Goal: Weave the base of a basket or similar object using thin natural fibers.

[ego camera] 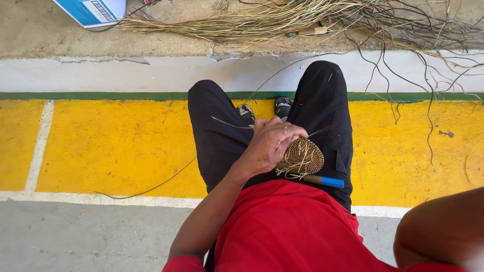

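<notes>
Carefully now — left hand (269, 143) clamps the woven disc (301, 157) against the thigh; keep strands taut — right hand unseen.

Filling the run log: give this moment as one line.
left hand: grips woven disc on lap | right hand: out of view | blue-handled tool: beside disc | fibre bundle: on floor ahead

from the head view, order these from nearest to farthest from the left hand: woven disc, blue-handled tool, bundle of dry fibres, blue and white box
1. woven disc: on the lap, under the left hand, touching its fingers.
2. blue-handled tool: on the lap, just below the disc.
3. bundle of dry fibres: on the concrete floor beyond the feet.
4. blue and white box: top left corner, farthest.
</notes>
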